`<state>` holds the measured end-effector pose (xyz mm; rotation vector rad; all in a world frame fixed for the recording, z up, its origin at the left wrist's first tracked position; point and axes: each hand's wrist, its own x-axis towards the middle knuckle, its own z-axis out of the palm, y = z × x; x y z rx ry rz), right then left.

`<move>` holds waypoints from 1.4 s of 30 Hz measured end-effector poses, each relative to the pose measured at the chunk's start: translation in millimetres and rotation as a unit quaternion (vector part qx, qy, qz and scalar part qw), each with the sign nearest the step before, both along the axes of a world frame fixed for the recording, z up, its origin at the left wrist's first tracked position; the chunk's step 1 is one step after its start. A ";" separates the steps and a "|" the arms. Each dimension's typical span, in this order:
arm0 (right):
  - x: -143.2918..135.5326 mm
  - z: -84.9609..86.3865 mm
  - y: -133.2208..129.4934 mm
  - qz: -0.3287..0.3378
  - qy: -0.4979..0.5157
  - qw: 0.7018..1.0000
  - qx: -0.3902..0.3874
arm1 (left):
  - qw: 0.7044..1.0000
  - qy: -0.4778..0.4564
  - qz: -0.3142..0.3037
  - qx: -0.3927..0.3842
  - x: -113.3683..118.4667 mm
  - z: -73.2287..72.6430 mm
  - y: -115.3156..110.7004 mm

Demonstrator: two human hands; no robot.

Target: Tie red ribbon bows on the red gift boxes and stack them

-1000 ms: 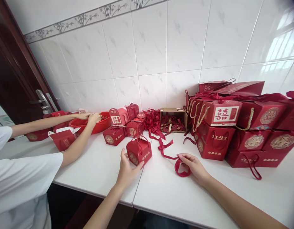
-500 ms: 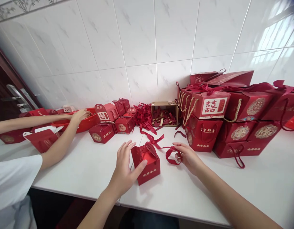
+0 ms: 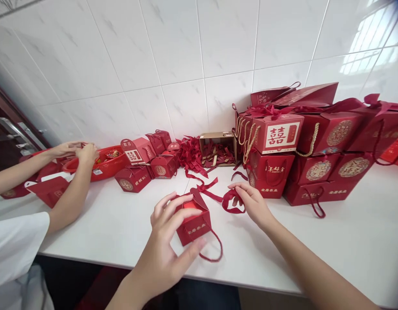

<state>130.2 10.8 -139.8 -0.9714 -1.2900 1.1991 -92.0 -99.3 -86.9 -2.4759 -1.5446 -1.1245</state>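
Note:
A small red gift box [image 3: 196,224] stands near the table's front edge, its rope handle [image 3: 220,249] hanging down over the front side. My left hand [image 3: 173,237] is at the box's left and front, fingers spread over its top, holding nothing. To the right of the box, my right hand [image 3: 250,202] pinches a looped dark red ribbon [image 3: 229,202]. The ribbon trails back toward a heap of red ribbons [image 3: 189,153] by the wall.
Behind stands an open carton [image 3: 218,137] of small strips. Stacked red boxes [image 3: 276,174] fill the right side. Several small boxes [image 3: 134,178] stand left of centre. At the left, another person's hands [image 3: 81,150] are above a red basket [image 3: 105,172].
The box's rope handle has dropped from the top to the front. My left hand has moved over the box with fingers spread. The other person's hands have lifted from the basket and come together.

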 end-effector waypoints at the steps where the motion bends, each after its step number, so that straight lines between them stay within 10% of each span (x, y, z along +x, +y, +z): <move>1: 0.1 1.1 -3.0 -0.007 -0.037 0.999 0.020 | 0.999 -0.041 0.011 0.007 6.0 -1.8 -0.9; 12: 22.4 36.1 -111.5 0.252 -0.121 0.960 -0.007 | 0.936 -0.169 -0.125 -0.282 64.2 -32.7 -20.6; 23: 81.2 41.6 -124.7 0.257 -0.306 0.911 -0.102 | 0.875 -0.345 -0.093 -0.328 15.6 -13.1 -43.7; 30: 96.0 50.5 -129.6 0.135 0.068 0.984 0.098 | 0.860 -0.371 -0.052 -0.346 3.3 -1.9 -63.4; 36: 99.4 62.5 -134.3 -0.024 0.398 0.905 0.144 | 0.844 -0.357 -0.074 -0.393 -6.9 -19.0 -64.7; 42: 103.4 74.5 -135.6 -0.083 0.487 0.862 0.115 | 0.839 -0.350 -0.026 -0.416 -18.7 -19.6 -68.2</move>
